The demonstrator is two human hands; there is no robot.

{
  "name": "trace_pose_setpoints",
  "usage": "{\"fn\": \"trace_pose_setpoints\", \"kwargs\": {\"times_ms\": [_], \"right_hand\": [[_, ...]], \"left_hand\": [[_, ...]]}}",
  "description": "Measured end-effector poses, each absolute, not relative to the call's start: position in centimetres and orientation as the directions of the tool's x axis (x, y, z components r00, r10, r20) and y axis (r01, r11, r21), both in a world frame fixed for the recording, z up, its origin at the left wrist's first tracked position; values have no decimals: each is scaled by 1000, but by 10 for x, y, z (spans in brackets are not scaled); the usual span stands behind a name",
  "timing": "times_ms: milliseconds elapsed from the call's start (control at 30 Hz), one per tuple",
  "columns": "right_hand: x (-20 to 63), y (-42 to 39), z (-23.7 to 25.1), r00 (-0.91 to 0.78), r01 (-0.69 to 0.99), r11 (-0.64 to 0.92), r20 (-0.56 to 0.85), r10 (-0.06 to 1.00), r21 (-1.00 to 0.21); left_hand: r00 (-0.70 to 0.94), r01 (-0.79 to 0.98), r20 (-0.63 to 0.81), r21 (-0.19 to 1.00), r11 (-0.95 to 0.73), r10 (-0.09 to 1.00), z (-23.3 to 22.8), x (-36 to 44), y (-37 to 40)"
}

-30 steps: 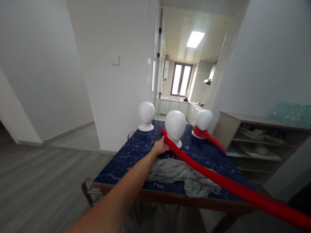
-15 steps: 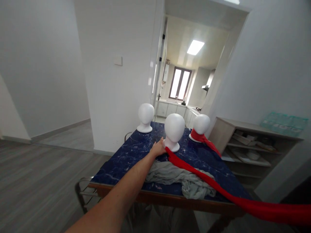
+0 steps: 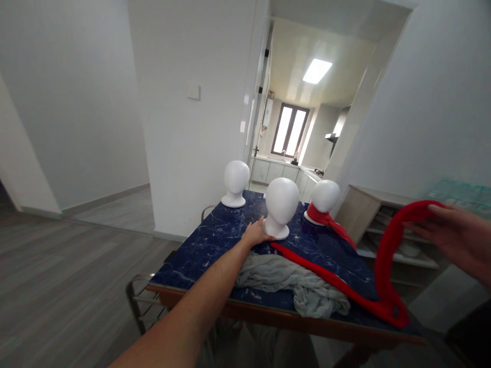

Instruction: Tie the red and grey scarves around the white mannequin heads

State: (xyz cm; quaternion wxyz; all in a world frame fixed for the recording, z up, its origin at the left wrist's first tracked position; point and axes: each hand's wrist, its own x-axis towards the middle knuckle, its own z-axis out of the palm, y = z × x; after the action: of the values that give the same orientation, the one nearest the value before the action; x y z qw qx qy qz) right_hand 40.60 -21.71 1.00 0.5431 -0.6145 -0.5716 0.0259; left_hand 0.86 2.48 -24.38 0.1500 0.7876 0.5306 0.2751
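Note:
A white mannequin head [image 3: 282, 202] stands upright near the middle of the table. My left hand [image 3: 257, 232] is closed on the left side of its base, thumb towards the front. From just beside that thumb, a long red scarf [image 3: 322, 273] runs right across the table; I cannot tell whether the thumb also pins its end. On the right, my right hand [image 3: 456, 232] is raised past the table edge, gripping the scarf, which hangs down in a loop. Crumpled grey-green cloth [image 3: 276, 276] lies in front of the head.
Behind on the left stands a bare white mannequin head [image 3: 236, 179]. Another white mannequin head [image 3: 325, 197], at the back right, has a red scarf around its neck. A wooden shelf [image 3: 368, 204] stands right of the blue table [image 3: 207, 243]; a metal-framed chair [image 3: 140, 299] is at left.
My right hand has come into view at the right, lifting the red scarf into a loop. The scarf, stretched out before, now sags onto the table. My left hand stays at the base.

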Motion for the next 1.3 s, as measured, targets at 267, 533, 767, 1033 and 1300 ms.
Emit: {"fn": "trace_pose_setpoints", "kwargs": {"times_ms": [267,533,767,1033,1300], "right_hand": [[232,-145,-141,-63,25,52,50,997,-998],[236,-182,-196,-222,607,468,428,876,-643],[396,-203,-230,85,949,159,704,705,-274],[454,-204,-260,608,683,-119,471,640,-720],[443,-211,-252,612,674,-98,479,629,-732]], "left_hand": [[295,743,288,530,-408,911,-242,7,21],[250,726,269,584,-364,930,-243,9,23],[164,632,295,701,-330,941,-238,6,26],[138,472,426,766,-437,894,-232,38,36],[-13,527,349,799,-290,937,-227,49,43]]}}
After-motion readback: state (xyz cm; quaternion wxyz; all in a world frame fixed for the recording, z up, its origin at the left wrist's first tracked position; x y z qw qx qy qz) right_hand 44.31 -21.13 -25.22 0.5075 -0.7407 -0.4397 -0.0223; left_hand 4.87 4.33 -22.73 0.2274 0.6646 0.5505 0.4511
